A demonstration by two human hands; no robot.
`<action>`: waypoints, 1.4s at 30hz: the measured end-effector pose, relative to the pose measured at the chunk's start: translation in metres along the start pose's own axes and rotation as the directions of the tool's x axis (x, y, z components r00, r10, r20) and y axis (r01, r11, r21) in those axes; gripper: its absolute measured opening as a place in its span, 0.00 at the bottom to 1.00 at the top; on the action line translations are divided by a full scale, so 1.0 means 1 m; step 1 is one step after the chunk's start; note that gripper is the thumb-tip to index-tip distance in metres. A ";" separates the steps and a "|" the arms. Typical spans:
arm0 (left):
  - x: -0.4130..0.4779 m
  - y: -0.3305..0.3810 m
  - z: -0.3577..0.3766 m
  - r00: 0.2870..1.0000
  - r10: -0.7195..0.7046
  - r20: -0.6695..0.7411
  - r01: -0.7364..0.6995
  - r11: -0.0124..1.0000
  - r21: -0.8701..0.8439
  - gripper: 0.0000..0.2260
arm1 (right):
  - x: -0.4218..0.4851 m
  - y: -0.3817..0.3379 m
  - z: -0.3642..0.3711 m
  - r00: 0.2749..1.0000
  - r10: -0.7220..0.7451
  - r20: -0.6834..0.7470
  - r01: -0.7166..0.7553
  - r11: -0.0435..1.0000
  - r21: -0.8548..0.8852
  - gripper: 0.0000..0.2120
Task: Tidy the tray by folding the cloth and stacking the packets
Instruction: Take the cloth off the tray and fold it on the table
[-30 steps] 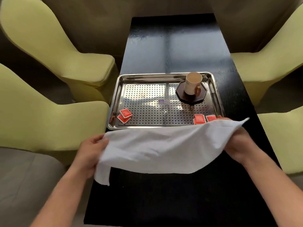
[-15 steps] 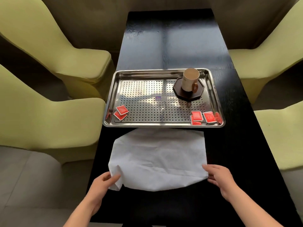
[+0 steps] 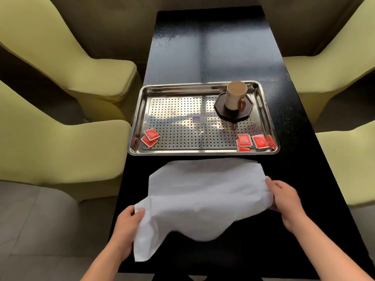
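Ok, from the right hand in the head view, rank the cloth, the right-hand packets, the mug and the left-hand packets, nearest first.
1. Cloth: the right hand is touching its right edge.
2. Right-hand packets: tray's near right corner.
3. Mug: tray's far right, on its coaster.
4. Left-hand packets: tray's near left corner.

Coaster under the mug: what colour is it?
Dark brown, nearly black; the coaster shows in the head view.

**One head view, looking forward and down**

A single wide-angle camera sits on the person's head, above the near end of the table (image 3: 213,57), facing along its length and tilted down. The hands (image 3: 284,196) are closest, low in frame; the tray (image 3: 203,88) lies mid-frame; chairs (image 3: 60,57) bend at both edges.
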State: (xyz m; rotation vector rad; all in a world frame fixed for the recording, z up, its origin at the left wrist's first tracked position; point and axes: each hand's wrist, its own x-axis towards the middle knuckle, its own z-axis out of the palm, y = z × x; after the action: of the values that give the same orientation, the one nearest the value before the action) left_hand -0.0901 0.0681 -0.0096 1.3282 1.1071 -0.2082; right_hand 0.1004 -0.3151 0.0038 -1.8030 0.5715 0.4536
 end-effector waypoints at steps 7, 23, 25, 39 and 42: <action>0.003 -0.011 0.004 0.985 -0.171 -0.023 0.172 0.985 0.010 0.10 | -0.025 0.064 -0.016 0.918 0.149 0.368 -0.135 0.989 -0.064 0.18; 0.004 -0.021 0.008 0.994 -0.103 -0.025 0.105 0.932 0.346 0.08 | -0.021 0.042 -0.043 0.941 0.023 0.338 0.038 0.984 -0.174 0.09; 0.004 -0.014 0.008 0.994 -0.112 -0.004 0.109 0.955 0.275 0.08 | -0.021 0.037 -0.045 0.939 -0.042 0.340 0.114 0.975 -0.193 0.07; 0.048 0.027 0.040 0.980 0.127 -0.154 0.021 0.700 0.714 0.19 | 0.022 0.012 -0.023 0.999 -0.028 0.031 0.041 0.554 -0.832 0.32; 0.078 0.041 0.057 0.969 0.131 -0.211 0.039 0.759 0.650 0.25 | 0.044 -0.001 -0.003 0.999 -0.042 -0.004 0.025 0.652 -0.757 0.28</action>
State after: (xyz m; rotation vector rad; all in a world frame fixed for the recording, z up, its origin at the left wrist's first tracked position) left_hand 0.0073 0.0675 -0.0485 2.0534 1.2625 -0.4323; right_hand 0.1370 -0.3250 -0.0193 -2.6286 0.3710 0.7231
